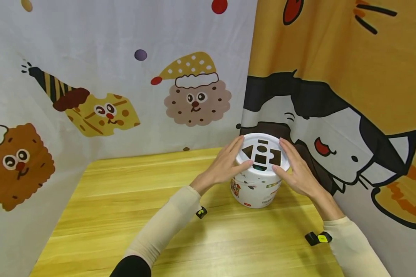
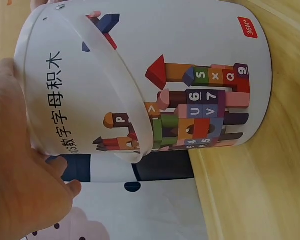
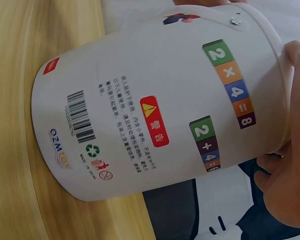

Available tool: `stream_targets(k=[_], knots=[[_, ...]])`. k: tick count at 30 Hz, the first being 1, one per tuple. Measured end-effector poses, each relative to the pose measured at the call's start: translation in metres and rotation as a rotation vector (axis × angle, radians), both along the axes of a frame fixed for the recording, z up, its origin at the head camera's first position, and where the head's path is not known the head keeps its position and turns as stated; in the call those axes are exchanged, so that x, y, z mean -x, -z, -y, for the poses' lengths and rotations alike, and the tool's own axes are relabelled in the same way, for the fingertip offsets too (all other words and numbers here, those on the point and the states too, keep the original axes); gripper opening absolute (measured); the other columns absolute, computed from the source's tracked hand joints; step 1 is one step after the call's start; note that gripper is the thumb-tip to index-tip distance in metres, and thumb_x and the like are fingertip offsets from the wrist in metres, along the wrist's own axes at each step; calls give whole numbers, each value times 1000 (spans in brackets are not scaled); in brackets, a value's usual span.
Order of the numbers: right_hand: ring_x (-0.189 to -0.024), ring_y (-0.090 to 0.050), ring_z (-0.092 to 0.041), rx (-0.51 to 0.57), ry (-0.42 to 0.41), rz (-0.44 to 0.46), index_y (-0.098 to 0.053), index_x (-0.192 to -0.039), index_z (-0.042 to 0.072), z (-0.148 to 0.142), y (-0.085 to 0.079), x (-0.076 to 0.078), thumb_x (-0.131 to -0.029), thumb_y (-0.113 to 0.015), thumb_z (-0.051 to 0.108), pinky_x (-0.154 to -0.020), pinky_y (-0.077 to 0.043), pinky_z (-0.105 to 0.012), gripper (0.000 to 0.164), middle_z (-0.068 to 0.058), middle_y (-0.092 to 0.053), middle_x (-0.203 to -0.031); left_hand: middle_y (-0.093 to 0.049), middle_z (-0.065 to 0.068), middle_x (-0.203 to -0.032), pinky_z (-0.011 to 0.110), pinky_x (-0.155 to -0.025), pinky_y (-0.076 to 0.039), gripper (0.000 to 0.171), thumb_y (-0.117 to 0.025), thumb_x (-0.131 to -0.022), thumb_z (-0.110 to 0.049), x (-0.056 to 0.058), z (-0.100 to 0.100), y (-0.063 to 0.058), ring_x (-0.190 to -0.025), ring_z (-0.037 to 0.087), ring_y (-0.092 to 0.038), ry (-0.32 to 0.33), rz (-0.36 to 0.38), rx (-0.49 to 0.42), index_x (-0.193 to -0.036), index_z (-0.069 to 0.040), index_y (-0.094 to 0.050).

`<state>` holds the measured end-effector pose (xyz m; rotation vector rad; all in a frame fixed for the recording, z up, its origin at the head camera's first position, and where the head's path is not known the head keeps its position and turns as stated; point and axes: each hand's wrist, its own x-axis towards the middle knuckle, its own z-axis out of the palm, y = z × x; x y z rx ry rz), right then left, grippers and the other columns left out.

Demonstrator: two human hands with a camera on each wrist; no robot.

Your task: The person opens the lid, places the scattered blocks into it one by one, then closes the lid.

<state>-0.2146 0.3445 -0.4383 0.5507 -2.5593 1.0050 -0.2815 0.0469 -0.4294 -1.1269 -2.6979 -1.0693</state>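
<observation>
A white toy-block bucket point(image 1: 254, 194) stands upright on the table, topped by a white lid point(image 1: 271, 144) with several dark shape cutouts. My left hand point(image 1: 225, 163) holds the lid's left side, thumb at the front rim. On the opposite side, my right hand point(image 1: 296, 169) grips the edge in the same way, its thumb also at the front. Printed coloured blocks and a white carrying handle point(image 2: 127, 82) show in the left wrist view. A barcode point(image 3: 81, 116) and a red warning label point(image 3: 154, 121) are on the bucket's wall in the right wrist view.
The yellow wood-grain table point(image 1: 131, 215) extends left and in front of the bucket. Behind it hangs a pale curtain point(image 1: 114, 34) with cartoon snacks. An orange curtain point(image 1: 326, 46) with a cartoon animal hangs close on the bucket's right.
</observation>
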Motion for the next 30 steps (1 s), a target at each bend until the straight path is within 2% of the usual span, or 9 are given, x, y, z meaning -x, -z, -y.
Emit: stream_targets(k=[6, 11, 14, 17, 19, 20, 24, 26, 30], knots=[[-167, -32, -54, -34, -3, -9, -28, -179, 5, 2, -1, 1, -101, -73, 29, -131, -30, -80, 93, -19, -24, -188, -5, 1, -193, 63, -144, -13, 102, -51, -108, -73, 0, 3, 2, -180, 31, -14, -11, 15, -22, -184, -20, -9], [-167, -32, -53, -33, 2, 0, -28, -179, 7, 4, -1, 1, -101, -74, 29, -130, -31, -80, 94, -17, -24, -188, -9, 3, -193, 67, -141, -20, 100, -56, -107, -67, -2, 3, 4, -178, 35, -19, -18, 26, -74, -184, -20, -11], [-167, -33, -52, -20, 11, -18, -30, -178, 6, 5, 1, 0, -101, -73, 29, -133, -31, -73, 92, -17, -25, -188, -14, 6, -192, 65, -141, -24, 96, -54, -109, -61, -4, 4, 8, -177, 35, -24, -26, -27, -82, -184, -19, -11], [-166, -35, -52, -1, 20, -52, -34, -177, 5, 4, 4, -1, -101, -73, 27, -138, -29, -56, 88, -17, -29, -187, -19, 9, -191, 62, -143, -24, 91, -49, -113, -59, -8, 9, 12, -176, 34, -28, -39, -125, -58, -183, -17, -10], [-166, -36, -52, 6, 30, -71, -37, -175, 5, 4, 5, -2, -101, -73, 26, -138, -29, -52, 85, -17, -31, -186, -23, 9, -190, 61, -143, -23, 89, -47, -114, -59, -11, 17, 15, -175, 34, -30, -47, -174, -36, -183, -17, -10], [-165, -37, -52, 7, 34, -76, -39, -175, 5, 4, 4, -3, -101, -73, 25, -138, -29, -54, 84, -17, -32, -186, -24, 9, -190, 61, -143, -23, 88, -46, -115, -60, -13, 22, 16, -175, 34, -31, -51, -189, -25, -183, -18, -11], [-165, -36, -55, -28, 54, -84, -46, -171, 6, 3, -2, -6, -101, -73, 27, -131, -32, -77, 78, -20, -34, -184, -26, 8, -189, 63, -143, -21, 85, -41, -116, -64, -21, 50, 19, -174, 37, -30, -79, -207, 27, -183, -21, -15], [-164, -36, -56, -61, 64, -90, -48, -169, 6, 4, -7, -8, -101, -73, 29, -128, -31, -83, 76, -23, -36, -182, -29, 9, -188, 65, -142, -23, 83, -40, -116, -65, -24, 66, 20, -173, 39, -32, -93, -221, 48, -183, -20, -19], [-166, -33, -56, -124, 86, -114, -51, -168, 6, 9, -16, -11, -102, -72, 33, -135, -24, -77, 74, -26, -41, -178, -36, 12, -184, 68, -140, -25, 79, -42, -116, -65, -33, 101, 21, -170, 43, -36, -116, -257, 77, -181, -22, -26]])
